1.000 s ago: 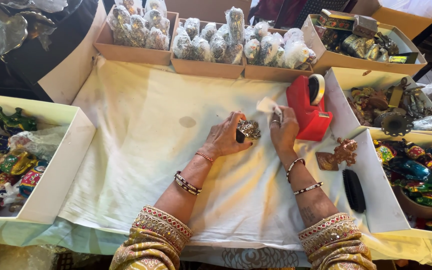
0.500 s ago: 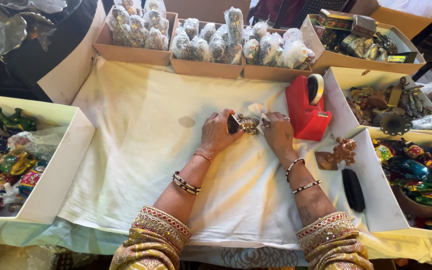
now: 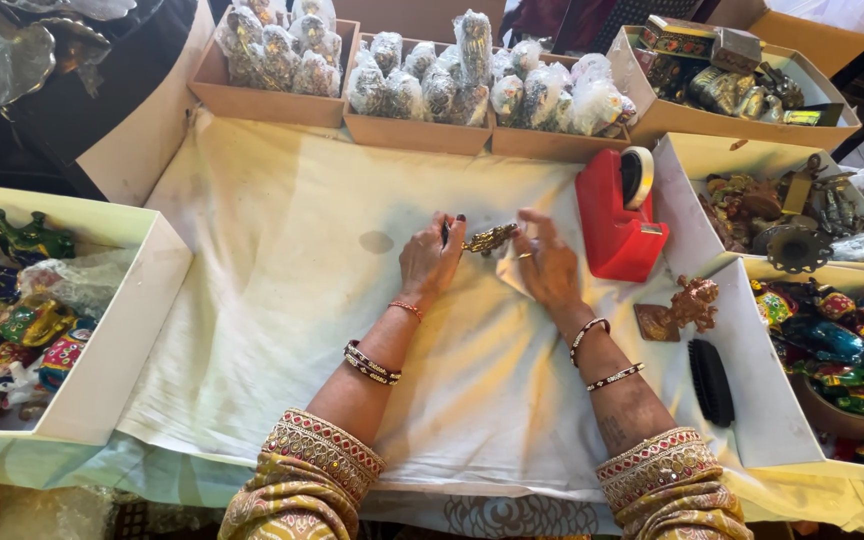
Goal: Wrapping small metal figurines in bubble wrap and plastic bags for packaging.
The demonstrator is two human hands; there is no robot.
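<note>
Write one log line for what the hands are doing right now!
left hand: holds small brass figure | right hand: open, beside figure on clear wrap | surface: cream cloth | nearby: red tape dispenser

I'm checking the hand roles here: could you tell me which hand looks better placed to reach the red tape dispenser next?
Probably the right hand: it lies open on the white cloth, nearest the red tape dispenser, and seems to grip nothing. The left hand holds the small brass figurine in its fingertips.

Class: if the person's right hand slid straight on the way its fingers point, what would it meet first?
Probably the middle cardboard box of clear-wrapped figurines, past bare cream cloth. The right hand points up-table; depth is uncertain.
</note>
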